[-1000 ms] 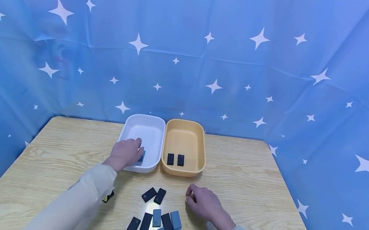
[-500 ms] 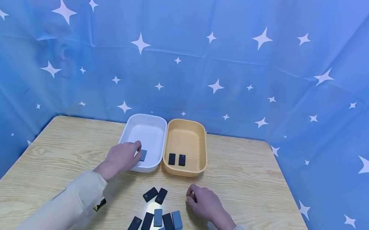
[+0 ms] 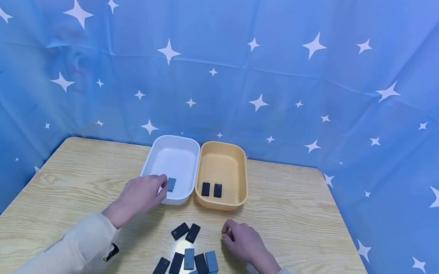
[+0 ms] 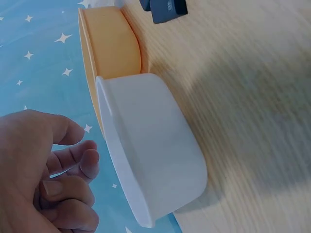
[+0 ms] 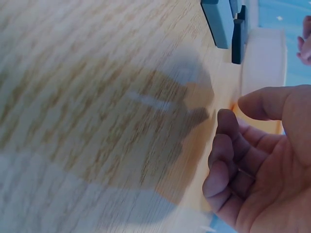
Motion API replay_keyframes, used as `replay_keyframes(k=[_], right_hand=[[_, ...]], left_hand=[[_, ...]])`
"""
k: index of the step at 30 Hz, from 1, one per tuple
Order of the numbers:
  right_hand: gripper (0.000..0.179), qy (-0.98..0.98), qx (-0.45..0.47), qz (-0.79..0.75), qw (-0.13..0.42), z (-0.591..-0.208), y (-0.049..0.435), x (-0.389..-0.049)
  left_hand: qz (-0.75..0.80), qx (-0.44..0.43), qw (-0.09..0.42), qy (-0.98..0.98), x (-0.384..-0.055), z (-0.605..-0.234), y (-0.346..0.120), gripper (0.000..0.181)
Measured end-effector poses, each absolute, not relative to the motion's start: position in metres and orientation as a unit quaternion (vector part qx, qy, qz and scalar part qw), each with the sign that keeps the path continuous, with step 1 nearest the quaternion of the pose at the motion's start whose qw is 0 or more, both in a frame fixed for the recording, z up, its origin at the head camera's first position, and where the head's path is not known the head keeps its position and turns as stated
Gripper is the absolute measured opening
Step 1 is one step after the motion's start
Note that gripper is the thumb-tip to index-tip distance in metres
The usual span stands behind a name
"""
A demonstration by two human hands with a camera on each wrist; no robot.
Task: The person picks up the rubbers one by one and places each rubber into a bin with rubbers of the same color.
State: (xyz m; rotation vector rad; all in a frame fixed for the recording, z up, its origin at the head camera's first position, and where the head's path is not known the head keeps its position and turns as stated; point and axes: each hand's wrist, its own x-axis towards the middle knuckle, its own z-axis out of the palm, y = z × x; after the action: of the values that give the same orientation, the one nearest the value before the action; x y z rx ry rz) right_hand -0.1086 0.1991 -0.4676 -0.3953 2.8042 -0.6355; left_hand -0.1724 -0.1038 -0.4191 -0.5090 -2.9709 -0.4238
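Note:
My left hand (image 3: 140,195) hovers at the near left rim of the white bin (image 3: 177,159), fingers loosely curled around nothing, as the left wrist view confirms. Inside that bin lies one blue-grey block (image 3: 171,184), flat and rectangular. My right hand (image 3: 246,245) hangs over the table to the right of the loose blocks, its fingers relaxed and holding nothing. Several black blocks (image 3: 160,269) and blue-grey blocks (image 3: 189,259) lie in a loose cluster at the table's front middle. Two black blocks (image 3: 218,190) rest side by side in the orange bin (image 3: 233,204).
Both bins stand touching each other at the back of the wooden table (image 3: 295,215). A blue curtain (image 3: 226,67) with white stars hangs right behind the table and along its sides.
My left hand has drawn back from inside the white bin toward the near left, leaving the blue-grey block on the bin's floor. The right hand has stayed put.

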Motion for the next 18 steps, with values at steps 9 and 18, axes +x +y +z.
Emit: replay_keyframes(k=[9,18], right_hand=[[0.008,0.960,-0.133,-0.215,0.120,-0.467,0.200,-0.108],[0.008,0.961,-0.134,-0.212,0.117,-0.466,0.200,-0.109]], left_hand=[[-0.145,-0.169,0.040,-0.974,-0.159,-0.428,-0.108,0.012],[-0.128,-0.177,0.023,-0.976,-0.147,-0.441,-0.108,0.015]])
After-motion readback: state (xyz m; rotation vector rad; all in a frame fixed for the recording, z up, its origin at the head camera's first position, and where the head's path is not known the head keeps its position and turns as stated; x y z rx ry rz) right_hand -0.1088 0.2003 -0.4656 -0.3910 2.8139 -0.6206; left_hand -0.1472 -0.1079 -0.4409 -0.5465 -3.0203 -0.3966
